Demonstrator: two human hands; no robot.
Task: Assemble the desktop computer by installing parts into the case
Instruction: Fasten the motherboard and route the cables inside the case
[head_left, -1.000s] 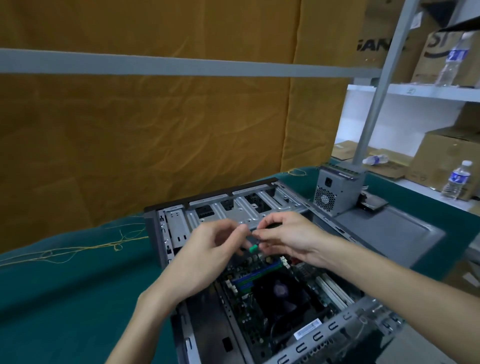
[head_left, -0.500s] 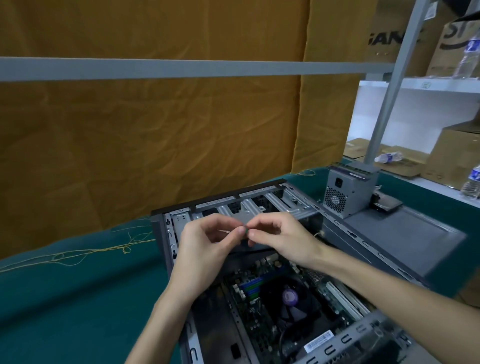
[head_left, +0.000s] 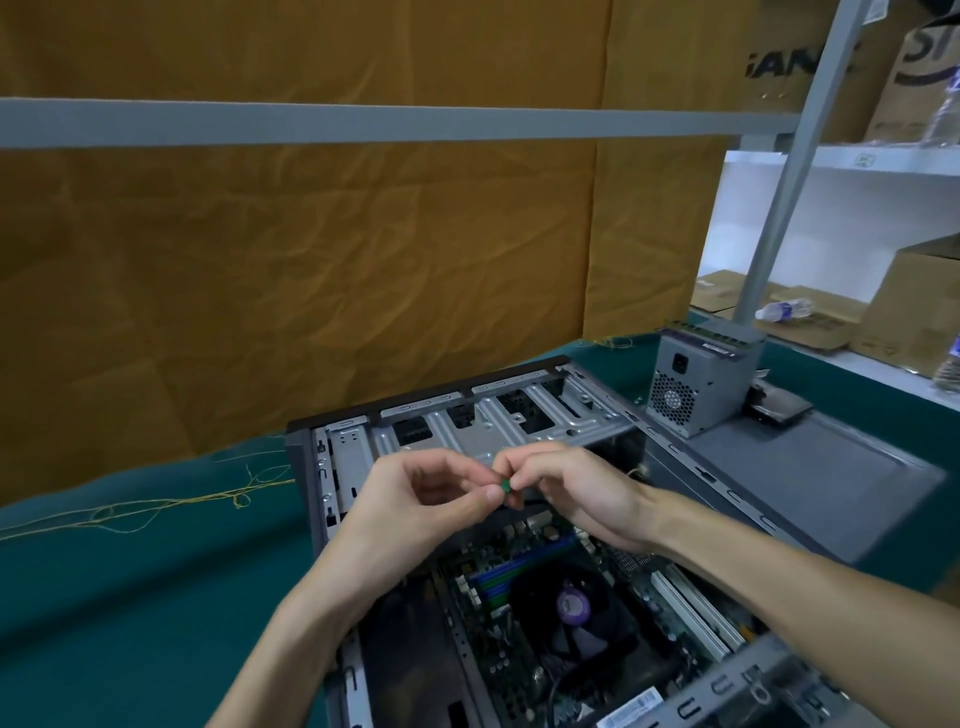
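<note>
Both hands (head_left: 415, 499) (head_left: 566, 483) pinch a small green part (head_left: 504, 486) (long axis hidden by fingers) above the case (head_left: 519, 421).

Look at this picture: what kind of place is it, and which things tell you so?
Probably a workshop or storeroom: an open computer case on a green-covered bench, with cardboard boxes on metal shelving behind.

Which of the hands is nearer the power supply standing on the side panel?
The right. The right hand hovers over the open case, on the side facing the power supply; the left hand is beyond it, farther away.
</note>
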